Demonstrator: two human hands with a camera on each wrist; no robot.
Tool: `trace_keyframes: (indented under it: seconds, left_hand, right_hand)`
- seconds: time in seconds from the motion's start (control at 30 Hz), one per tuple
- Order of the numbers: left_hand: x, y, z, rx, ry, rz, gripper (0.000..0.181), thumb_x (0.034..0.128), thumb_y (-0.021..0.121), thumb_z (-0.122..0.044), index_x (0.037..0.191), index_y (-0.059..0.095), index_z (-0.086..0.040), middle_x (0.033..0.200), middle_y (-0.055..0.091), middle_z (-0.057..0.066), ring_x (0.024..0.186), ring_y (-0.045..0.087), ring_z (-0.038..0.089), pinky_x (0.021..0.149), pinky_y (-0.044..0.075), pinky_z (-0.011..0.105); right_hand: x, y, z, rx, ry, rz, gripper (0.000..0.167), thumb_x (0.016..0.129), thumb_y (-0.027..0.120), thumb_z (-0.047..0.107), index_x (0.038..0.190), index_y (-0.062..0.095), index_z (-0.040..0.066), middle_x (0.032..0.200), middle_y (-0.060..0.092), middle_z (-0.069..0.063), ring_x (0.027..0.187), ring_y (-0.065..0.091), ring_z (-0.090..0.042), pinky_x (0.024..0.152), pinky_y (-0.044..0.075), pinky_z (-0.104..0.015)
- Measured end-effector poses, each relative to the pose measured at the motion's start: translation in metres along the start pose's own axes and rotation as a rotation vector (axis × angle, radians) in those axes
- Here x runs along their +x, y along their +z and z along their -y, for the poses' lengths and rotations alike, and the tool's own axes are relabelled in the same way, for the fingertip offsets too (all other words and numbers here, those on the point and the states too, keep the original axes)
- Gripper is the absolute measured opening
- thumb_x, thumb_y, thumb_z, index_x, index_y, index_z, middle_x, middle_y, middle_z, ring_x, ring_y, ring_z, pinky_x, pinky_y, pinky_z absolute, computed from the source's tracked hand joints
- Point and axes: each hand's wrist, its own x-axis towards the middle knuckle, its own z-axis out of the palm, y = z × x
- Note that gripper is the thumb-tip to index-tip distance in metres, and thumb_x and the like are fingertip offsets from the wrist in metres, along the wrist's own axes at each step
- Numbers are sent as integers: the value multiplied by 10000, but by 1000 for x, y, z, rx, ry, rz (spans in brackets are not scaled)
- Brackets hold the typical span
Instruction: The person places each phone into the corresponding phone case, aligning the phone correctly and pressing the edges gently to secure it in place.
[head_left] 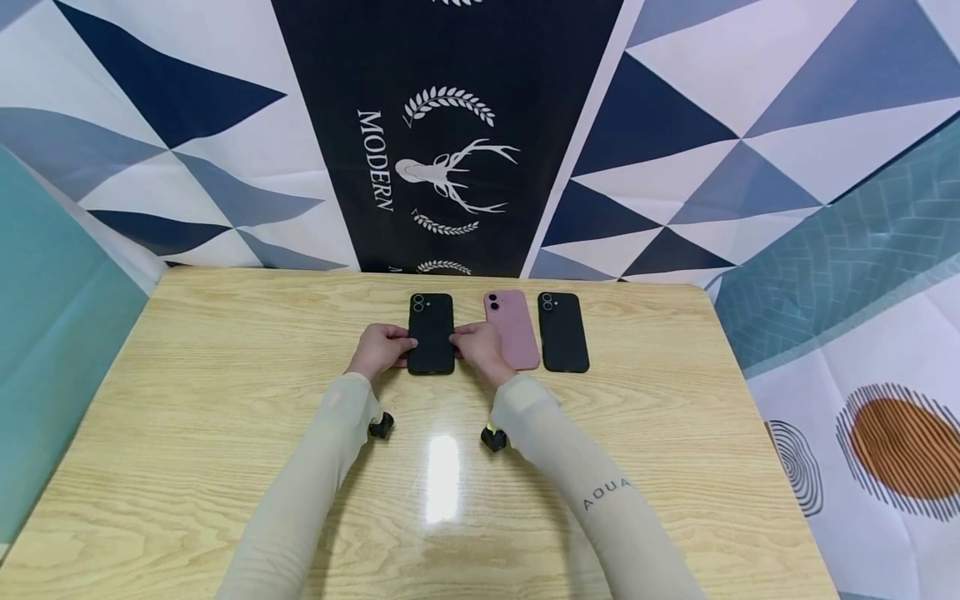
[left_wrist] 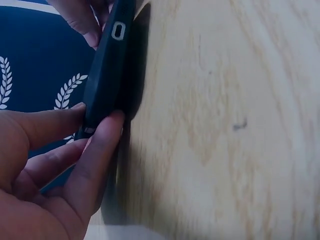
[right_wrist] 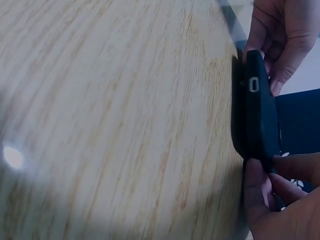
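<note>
A black phone [head_left: 431, 333] lies back-up between both hands, its camera lenses toward the far side. My left hand [head_left: 381, 348] pinches its left long edge, and my right hand [head_left: 478, 343] pinches its right long edge. In the left wrist view, the left hand [left_wrist: 55, 175] has thumb and fingers on the phone [left_wrist: 102, 80] from both faces. The right wrist view shows the right hand [right_wrist: 285, 197] gripping a lower corner, with the charging port visible on the phone's [right_wrist: 260, 115] end. A dark shadow beside it suggests it sits slightly above the table.
Just right of the right hand lies a pink phone [head_left: 516, 329], partly hidden by that hand. Beyond it is another black phone [head_left: 564, 333]. All are near the far edge of the wooden table [head_left: 225, 400], against a patterned cloth backdrop [head_left: 450, 50].
</note>
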Motion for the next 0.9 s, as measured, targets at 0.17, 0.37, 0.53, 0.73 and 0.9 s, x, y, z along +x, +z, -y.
trace_keyframes:
  seconds: [0.17,0.37,0.53,0.73,0.9]
  left_hand:
    - [-1,1,-1,69,23,-21,326,925,578,-111,1213,580,41,1183,600,225,811,647,180,689,580,246]
    - [0,2,-2,128,42,-54,293,906,605,-109,1163,621,32,1142,626,221,799,655,185,665,582,257]
    - [1,2,0,135,41,-66,276,908,598,-102,1149,628,28,1108,639,217,772,632,163,652,577,249]
    - [-1,1,2,183,65,-41,334,938,559,-199,1186,593,22,1065,651,187,785,632,171,665,548,244]
    - [-16,-7,0,230,117,-60,381,952,523,-260,1236,561,-9,1075,642,155,846,612,197,669,486,230]
  right_hand:
    - [-1,0,1,-49,6,1,214,873,620,70,1060,699,1,978,709,-160,575,567,-52,516,473,-142]
    - [-2,0,2,-26,15,24,240,887,602,70,1100,675,-11,1051,688,-161,661,608,-91,575,506,-162]
    - [-2,0,1,-29,5,39,257,907,581,104,1122,663,-10,1070,679,-157,726,625,-120,588,501,-165]
    - [-8,-7,-4,25,-27,103,331,936,542,156,1217,599,-9,1117,653,-169,865,629,-185,736,541,-240]
    - [-22,-25,-7,49,-63,159,386,955,508,172,1315,514,31,1114,619,-186,953,597,-248,833,539,-337]
